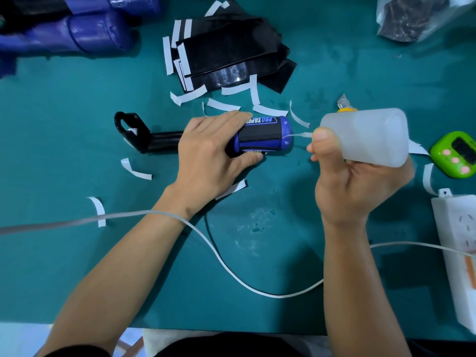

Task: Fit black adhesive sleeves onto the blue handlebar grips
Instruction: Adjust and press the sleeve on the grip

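Left hand (208, 153) wraps the blue grip (268, 135), fingers over the top, thumb beneath. The grip sits on a black fixture (136, 132) jutting out to its left. Right hand (345, 186) clutches a translucent bottle (371, 135) just right of the grip, its thin nozzle (298, 135) reaching the grip's end. Black sleeves (229, 52) are piled beyond the grip, with white backing strips (269, 110) scattered around it.

A: Check left grip (208, 153).
B: Curled round blue handle (268, 135) on black stand (140, 143), teal worktop (77, 253).
A: And right grip (345, 181)?
B: Holds frosted bottle (371, 135), thin nozzle (298, 136) at handle's end. Behind: black sleeves (231, 52) piled, white paper strips (189, 95) scattered.
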Available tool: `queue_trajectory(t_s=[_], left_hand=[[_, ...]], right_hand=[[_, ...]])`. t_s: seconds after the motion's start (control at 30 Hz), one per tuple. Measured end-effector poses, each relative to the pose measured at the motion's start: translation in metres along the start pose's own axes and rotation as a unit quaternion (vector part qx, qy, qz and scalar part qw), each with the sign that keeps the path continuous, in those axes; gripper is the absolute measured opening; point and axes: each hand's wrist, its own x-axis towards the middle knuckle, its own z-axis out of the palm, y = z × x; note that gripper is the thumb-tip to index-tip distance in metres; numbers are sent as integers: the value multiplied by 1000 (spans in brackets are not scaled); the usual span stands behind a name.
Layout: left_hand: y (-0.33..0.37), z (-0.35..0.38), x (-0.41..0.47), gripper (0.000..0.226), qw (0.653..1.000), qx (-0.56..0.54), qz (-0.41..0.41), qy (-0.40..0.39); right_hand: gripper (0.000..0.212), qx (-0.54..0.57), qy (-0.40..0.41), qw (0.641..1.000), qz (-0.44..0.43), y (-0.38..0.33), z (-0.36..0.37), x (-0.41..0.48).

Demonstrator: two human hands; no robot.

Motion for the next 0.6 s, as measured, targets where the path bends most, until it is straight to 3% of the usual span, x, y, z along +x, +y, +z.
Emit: queue_trajectory(t_s=[0.1,0.2,0.27,0.4,0.5,0.6], left_hand=[[1,0,0,60,1000,0,1,-1],[0,0,-1,61,1000,-1,3,-3],[0,0,-1,61,1000,1,1,2],[0,1,-1,62,1000,3,0,6],[0,1,-1,62,1000,4,0,3],[0,1,-1,63,1000,7,0,0]], right_hand=[[24,66,20,997,26,-12,2,10],[29,156,44,979,121,-22,2,20],[27,216,54,951,216,-26,2,26],[18,357,24,857,370,-15,0,27],[16,316,-36,863,392,-12,0,32],[20,197,-107,888,402,-18,2,52]])
